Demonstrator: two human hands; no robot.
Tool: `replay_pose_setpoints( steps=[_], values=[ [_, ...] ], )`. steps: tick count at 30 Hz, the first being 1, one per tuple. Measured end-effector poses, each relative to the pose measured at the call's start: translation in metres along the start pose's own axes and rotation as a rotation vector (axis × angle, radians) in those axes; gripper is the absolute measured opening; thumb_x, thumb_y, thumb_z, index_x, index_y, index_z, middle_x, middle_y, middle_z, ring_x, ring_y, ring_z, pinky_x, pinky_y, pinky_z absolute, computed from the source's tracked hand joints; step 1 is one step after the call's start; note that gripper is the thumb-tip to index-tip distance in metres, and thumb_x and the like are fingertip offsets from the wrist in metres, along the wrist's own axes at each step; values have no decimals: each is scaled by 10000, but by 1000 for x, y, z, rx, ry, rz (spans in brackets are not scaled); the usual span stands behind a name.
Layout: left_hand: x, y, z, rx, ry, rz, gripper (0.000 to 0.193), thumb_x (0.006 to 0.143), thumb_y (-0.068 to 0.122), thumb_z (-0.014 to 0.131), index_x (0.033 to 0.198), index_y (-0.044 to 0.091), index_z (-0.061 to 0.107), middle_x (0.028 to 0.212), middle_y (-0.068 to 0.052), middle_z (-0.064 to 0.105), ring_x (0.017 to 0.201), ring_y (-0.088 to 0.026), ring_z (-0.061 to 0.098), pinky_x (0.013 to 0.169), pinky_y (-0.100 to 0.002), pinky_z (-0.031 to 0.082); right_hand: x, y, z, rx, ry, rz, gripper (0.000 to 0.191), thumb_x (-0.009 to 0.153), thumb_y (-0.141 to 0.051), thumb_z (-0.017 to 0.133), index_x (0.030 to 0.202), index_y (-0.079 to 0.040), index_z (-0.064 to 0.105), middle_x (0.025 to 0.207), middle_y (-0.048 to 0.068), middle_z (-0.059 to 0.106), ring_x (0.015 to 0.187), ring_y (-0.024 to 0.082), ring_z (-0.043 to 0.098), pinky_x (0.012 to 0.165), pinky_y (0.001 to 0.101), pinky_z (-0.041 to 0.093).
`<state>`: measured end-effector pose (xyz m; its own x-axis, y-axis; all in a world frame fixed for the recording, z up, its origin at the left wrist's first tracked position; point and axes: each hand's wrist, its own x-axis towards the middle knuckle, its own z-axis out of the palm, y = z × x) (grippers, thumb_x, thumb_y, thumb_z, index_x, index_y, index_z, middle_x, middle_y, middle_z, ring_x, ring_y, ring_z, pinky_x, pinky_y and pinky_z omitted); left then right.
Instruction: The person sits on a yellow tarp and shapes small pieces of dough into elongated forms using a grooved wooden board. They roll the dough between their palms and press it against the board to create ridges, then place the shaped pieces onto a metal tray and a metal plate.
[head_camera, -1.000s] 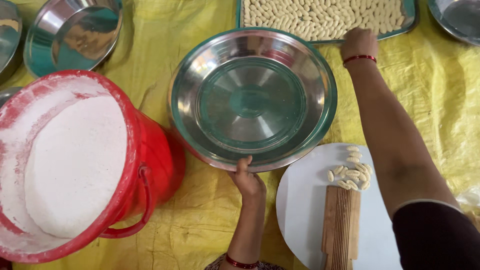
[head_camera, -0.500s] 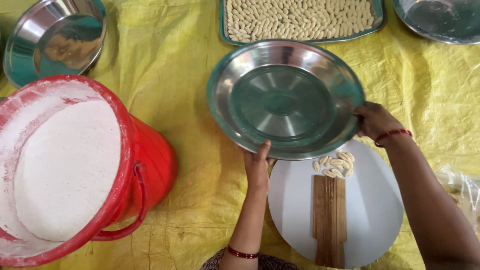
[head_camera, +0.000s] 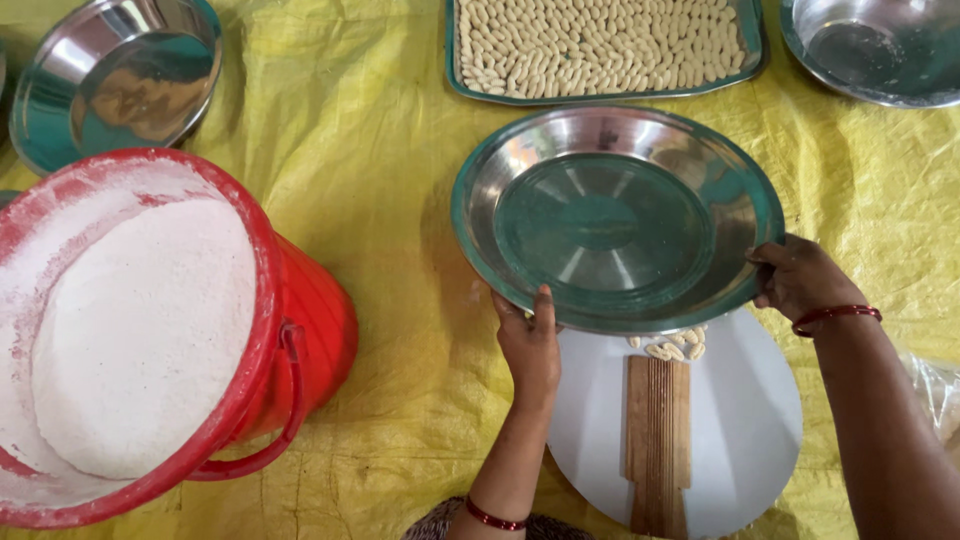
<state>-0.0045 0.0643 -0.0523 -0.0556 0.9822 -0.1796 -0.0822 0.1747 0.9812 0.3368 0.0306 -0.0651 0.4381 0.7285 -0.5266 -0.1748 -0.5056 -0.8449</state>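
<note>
— Both grips on that big steel plate (head_camera: 610, 215)?
— Yes. Left hand (head_camera: 528, 345) pinches its near rim, thumb on top; right hand (head_camera: 800, 280) clamps the right rim, fingers curled under.
— Where is the plate?
— Over the yellow sheet (head_camera: 380, 150), overlapping the far edge of a white round board (head_camera: 740, 420) that carries a ribbed wooden paddle (head_camera: 657, 440) and a few pale dough pieces (head_camera: 670, 348).
— Around it?
— A tray of shaped dough pieces (head_camera: 600, 45) at the sheet's far edge, a red bucket of flour (head_camera: 150, 330) at the left.
</note>
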Motion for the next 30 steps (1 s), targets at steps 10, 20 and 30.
replay_pose_setpoints(
  steps=[10,20,30],
  values=[
    [21,-20,-5,-360,-144,11,777,1010,332,598,1634,140,177,1576,-188,406,1286,-291,574,1014,-451,593,-4,2,44,174,92,-143,108,1007,-78,555,1057,11,589,733,85,575,490,194,530,436,327,459],
    [34,-12,-12,-298,-377,-94,873,964,487,554,1632,199,71,1704,-86,171,1387,-326,528,1091,-479,502,84,-38,43,216,119,-191,142,1024,-75,567,936,19,627,676,71,559,472,157,494,412,312,377],
    [37,-8,-19,-365,-346,-35,879,998,508,520,1637,196,4,1718,-131,203,1433,-341,490,1133,-484,452,72,-51,57,19,23,-246,123,1028,-91,572,1057,21,615,694,74,587,495,155,558,422,312,459]
  ],
)
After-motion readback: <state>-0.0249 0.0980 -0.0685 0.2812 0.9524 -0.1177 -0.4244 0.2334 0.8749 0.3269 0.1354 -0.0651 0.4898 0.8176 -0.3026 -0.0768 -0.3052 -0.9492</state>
